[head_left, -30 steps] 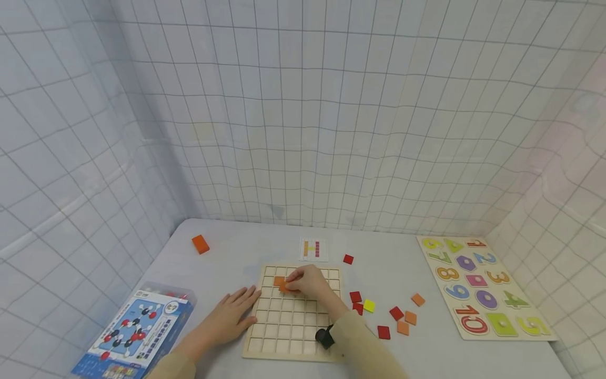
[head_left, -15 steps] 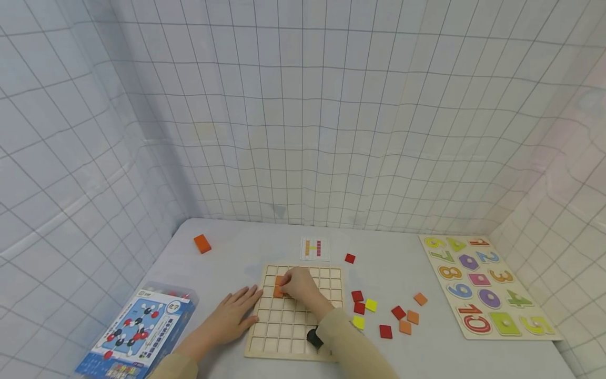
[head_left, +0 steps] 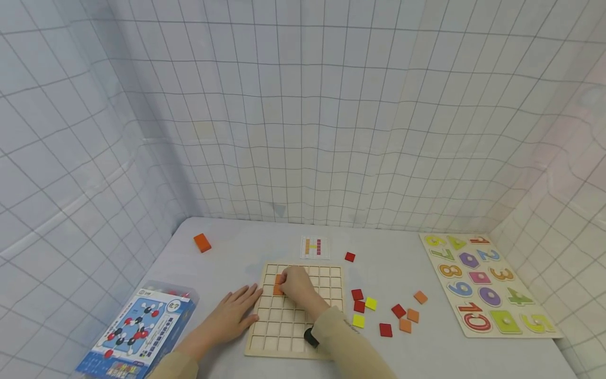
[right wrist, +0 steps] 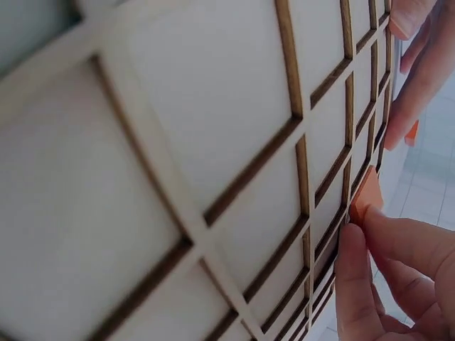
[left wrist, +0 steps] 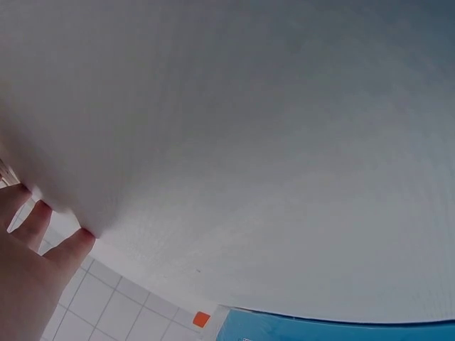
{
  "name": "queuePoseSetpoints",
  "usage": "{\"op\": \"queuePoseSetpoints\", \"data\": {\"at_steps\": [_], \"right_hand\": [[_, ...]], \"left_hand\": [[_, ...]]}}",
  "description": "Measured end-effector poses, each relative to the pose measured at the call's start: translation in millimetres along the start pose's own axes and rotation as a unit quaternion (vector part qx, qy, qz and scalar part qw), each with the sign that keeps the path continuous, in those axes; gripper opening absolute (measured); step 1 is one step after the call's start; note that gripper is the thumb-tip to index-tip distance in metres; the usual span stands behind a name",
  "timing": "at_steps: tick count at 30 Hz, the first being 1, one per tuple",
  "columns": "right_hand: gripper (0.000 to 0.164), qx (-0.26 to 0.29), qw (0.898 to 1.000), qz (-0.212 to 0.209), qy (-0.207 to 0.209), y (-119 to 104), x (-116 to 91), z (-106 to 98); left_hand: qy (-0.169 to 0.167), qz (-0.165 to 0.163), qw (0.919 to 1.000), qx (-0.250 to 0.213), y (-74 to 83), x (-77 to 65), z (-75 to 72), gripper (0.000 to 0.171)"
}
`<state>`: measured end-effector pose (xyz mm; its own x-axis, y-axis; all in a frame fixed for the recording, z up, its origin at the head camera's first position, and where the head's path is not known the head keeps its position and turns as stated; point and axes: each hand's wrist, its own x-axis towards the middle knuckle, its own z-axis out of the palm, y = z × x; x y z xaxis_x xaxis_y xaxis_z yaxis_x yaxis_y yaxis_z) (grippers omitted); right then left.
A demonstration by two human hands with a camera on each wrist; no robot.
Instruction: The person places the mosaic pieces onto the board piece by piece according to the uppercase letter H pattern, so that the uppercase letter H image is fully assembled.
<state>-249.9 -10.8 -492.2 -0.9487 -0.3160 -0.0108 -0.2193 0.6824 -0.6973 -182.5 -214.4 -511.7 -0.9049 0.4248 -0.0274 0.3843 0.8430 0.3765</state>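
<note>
An orange tile [right wrist: 367, 195] is being pinched between the thumb and fingers of the right hand [head_left: 297, 284], pretty much down on the gridded wooden board [head_left: 273, 329] under that hand. Orange is seen in two neighbouring squares just left of those fingertips; whether the pinched tile is fully seated can't be made out. The left hand [head_left: 232, 316] is kept out of the grabbing: it's laid flat, fingers straight and kinda spread, tips and thumb against the board's left edge.

Beyond the right hand, a small pattern card [head_left: 314, 247] is laid out. Off to its right, loose red tiles [head_left: 385, 330], yellow tiles [head_left: 359, 320] and more orange ones are scattered, with a number puzzle [head_left: 490, 289] placed farther right. Left of the left hand a boxed molecule set [head_left: 134, 331] is parked, and beyond that hand an orange block [head_left: 202, 242] can be spotted.
</note>
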Motion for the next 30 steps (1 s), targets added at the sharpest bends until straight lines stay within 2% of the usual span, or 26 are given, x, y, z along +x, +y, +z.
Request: {"op": "queuePoseSetpoints", "data": {"at_steps": [6, 12, 13, 16, 19, 24, 30], "right_hand": [[0.015, -0.002, 1.000, 0.009, -0.004, -2.6, -2.2, 1.1], [0.001, 0.063, 0.998, -0.005, -0.004, 7.7, -11.4, -11.0], [0.002, 0.075, 0.997, -0.006, -0.003, 11.4, -13.3, -15.5], [0.009, 0.096, 0.995, -0.002, -0.002, 24.9, -21.8, -34.1], [0.013, 0.105, 0.994, 0.007, 0.015, 43.2, -32.6, -57.2], [0.015, 0.113, 0.988, 0.072, 0.073, 77.8, -58.0, -95.8], [0.021, 0.085, 0.980, 0.129, 0.125, 125.4, -92.1, -139.6]], "left_hand": [[-0.004, -0.007, 1.0000, -0.001, -3.0, -0.2, 1.5, 0.061], [-0.008, -0.011, 0.9999, -0.007, -2.3, -0.4, 0.6, 0.061], [-0.010, -0.011, 0.9999, -0.009, -1.9, 0.0, 0.4, 0.061], [-0.013, -0.011, 0.9998, -0.012, -0.7, 1.3, 0.3, 0.061], [-0.015, -0.009, 0.9998, -0.008, -0.2, 1.6, 0.7, 0.061], [-0.011, -0.008, 0.9999, -0.004, 0.2, 1.0, 0.7, 0.061], [-0.007, -0.007, 0.9999, -0.004, 0.4, -0.1, 0.2, 0.061]]}}
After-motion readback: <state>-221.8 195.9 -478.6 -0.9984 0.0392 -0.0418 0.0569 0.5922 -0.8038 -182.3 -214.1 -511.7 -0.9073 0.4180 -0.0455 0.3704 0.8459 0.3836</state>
